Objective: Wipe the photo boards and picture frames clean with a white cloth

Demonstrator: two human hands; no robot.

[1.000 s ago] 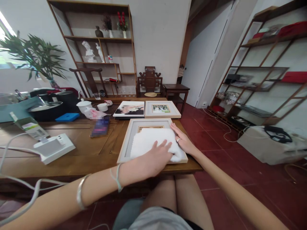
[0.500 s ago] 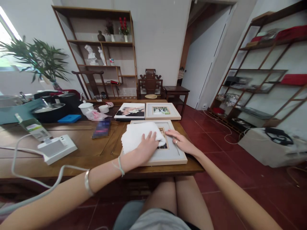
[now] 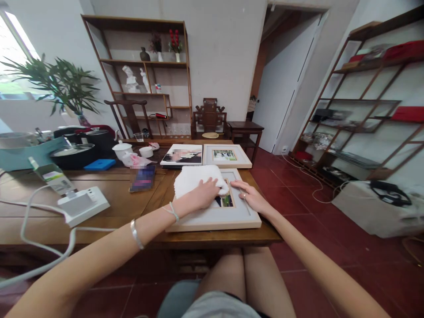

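Directly beneath the left fingers (image 3: 210,184), spread slightly apart, lies the white cloth (image 3: 191,179).

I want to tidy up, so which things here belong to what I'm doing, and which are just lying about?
In use:
cloth, under your left hand
near frame, touched by your right hand

Lying about:
power strip
blue box
white pot
bowl
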